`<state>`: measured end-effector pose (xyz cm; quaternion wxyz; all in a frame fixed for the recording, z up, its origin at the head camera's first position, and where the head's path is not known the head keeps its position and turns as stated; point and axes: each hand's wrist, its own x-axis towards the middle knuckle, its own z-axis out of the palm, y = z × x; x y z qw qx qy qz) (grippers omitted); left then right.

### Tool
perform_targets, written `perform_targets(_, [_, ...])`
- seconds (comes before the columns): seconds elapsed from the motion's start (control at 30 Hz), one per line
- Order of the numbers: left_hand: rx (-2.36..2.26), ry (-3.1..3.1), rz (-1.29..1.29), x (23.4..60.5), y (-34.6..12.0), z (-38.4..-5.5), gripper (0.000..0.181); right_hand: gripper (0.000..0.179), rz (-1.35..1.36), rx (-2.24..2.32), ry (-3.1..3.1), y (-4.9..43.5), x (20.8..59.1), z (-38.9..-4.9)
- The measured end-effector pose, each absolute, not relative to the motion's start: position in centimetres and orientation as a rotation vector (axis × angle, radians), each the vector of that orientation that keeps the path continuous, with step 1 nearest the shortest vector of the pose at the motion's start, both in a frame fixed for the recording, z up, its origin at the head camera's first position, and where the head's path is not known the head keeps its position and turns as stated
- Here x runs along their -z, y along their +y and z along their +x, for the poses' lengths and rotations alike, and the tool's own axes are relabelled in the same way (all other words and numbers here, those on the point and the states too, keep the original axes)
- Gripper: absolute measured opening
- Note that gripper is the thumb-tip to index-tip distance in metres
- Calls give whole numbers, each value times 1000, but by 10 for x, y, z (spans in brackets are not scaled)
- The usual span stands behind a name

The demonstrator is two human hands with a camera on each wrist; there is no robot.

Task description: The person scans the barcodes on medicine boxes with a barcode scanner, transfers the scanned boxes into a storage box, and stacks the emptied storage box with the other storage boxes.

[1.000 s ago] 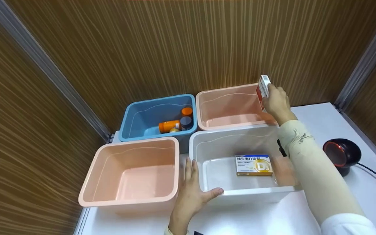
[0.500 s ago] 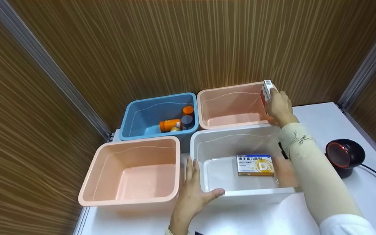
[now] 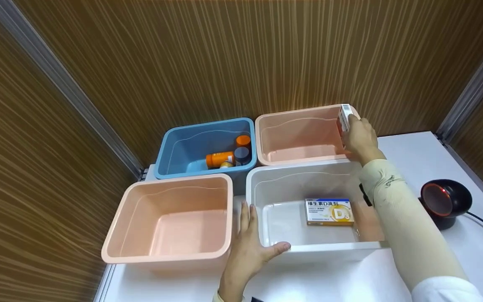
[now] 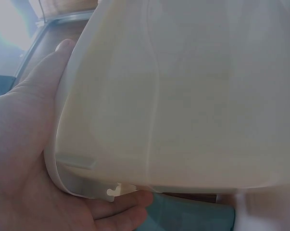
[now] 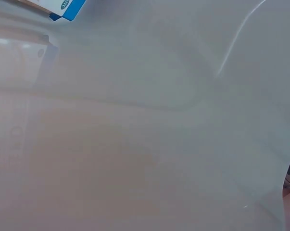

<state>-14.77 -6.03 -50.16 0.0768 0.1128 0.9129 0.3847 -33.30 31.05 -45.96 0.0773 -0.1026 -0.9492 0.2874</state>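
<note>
At the right end of the far pink bin (image 3: 302, 114), my right hand (image 3: 361, 136) grips a small white-and-red medicine box (image 3: 344, 115). The box stands on edge against that end wall, its lower part inside the bin. My left hand (image 3: 245, 256) rests at the near-left corner of the white bin (image 3: 325, 248), thumb on the front rim and straight fingers along the side. A vitamin D3 box (image 3: 329, 212) lies flat in the white bin; its corner (image 5: 63, 7) shows in the right wrist view. Neither the right fingers nor the held box appears there.
Left of the far pink bin stands a blue bin (image 3: 183, 134) with orange and dark-capped bottles (image 3: 220, 159). A second pink bin (image 3: 170, 256) is at front left. A black scanner (image 3: 447, 199) with a cable stands at right. Wood-grain panels (image 3: 241, 54) enclose the table.
My right hand has lowered the white-and-red box a little and brought it to the right, against the far bin's end. My left hand keeps its place on the white bin.
</note>
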Motion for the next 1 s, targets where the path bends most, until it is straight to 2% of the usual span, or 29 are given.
perform_targets(0.3, [-1124, 2739, 331, 501, -59, -148, 136, 69, -319, -891, -2873, 313, 458, -333])
perform_targets(0.63, [-1129, 2741, 329, 503, -60, -148, 134, 60, -278, -891, -2848, 308, 453, -329])
perform_targets(0.8, [-1127, 2742, 335, 502, -60, -147, 133, 47, -115, -944, -2779, 293, 444, -323])
perform_targets(1.0, [-1151, 2738, 329, 502, -59, -147, 132, 18, 317, -930, -2795, 263, 436, -309])
